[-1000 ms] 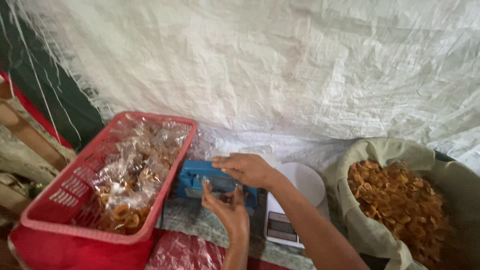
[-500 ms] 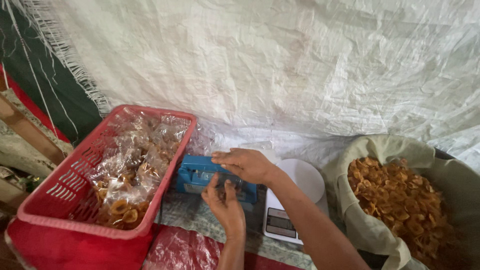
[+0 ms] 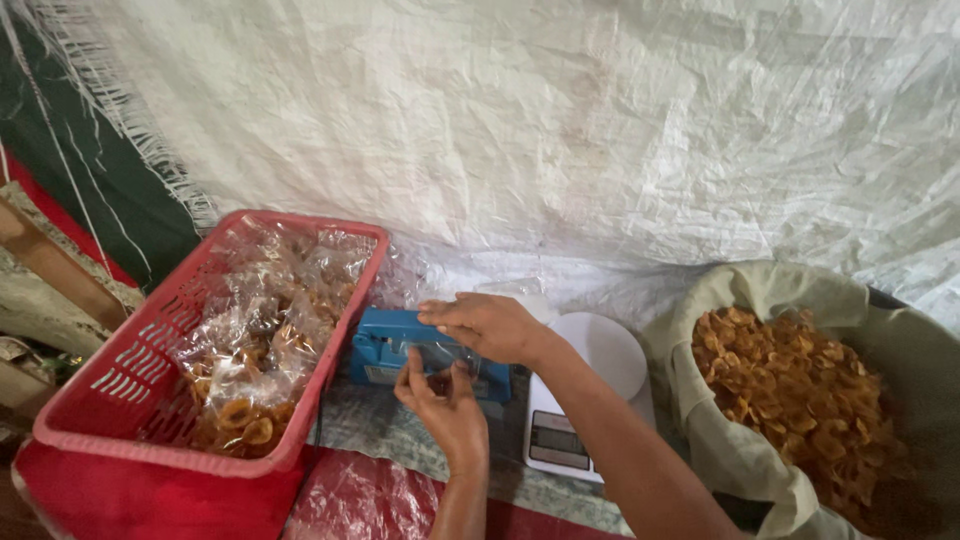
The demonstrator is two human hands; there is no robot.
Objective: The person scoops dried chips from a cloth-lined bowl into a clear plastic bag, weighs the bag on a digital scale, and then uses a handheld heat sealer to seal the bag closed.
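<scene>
A blue heat sealer lies on the patterned surface between the red crate and the scale. My right hand rests palm down on top of it, pressing its bar. My left hand is just in front, fingers pinched on the edge of a clear plastic bag that lies under the bar. The bag's contents are hidden by both hands.
A red plastic crate at the left holds several clear bags of brown chips. A white kitchen scale stands right of the sealer. A cloth-lined sack of loose chips fills the right. White woven sheeting hangs behind.
The view has shifted slightly, so the crate sits a little further left. My hands stay on the sealer, the left one a touch closer to it.
</scene>
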